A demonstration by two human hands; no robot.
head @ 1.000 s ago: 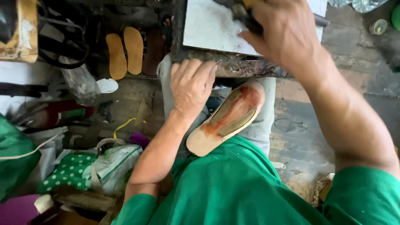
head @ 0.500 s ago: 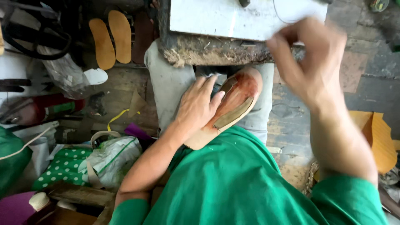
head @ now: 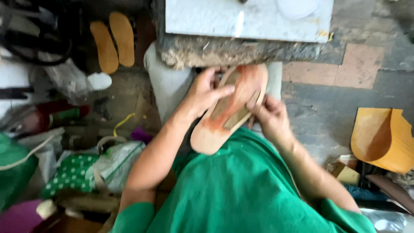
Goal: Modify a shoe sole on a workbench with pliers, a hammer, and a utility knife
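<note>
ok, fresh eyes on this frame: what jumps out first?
The tan shoe sole smeared with reddish-orange, lying across the lap at centre, with the left hand pressing on its left edge and the right hand at its right edge. Next, the bright green garment filling the bottom. Then the pair of tan insoles on the floor at upper left.

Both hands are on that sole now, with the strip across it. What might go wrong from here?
The sole rests loosely on the green lap, so it may slip while the left hand presses on it. The strip under the right hand could set crooked on the reddish coating. That coating looks like wet glue, though I cannot tell, and it might smear onto fingers or the green cloth.
</note>
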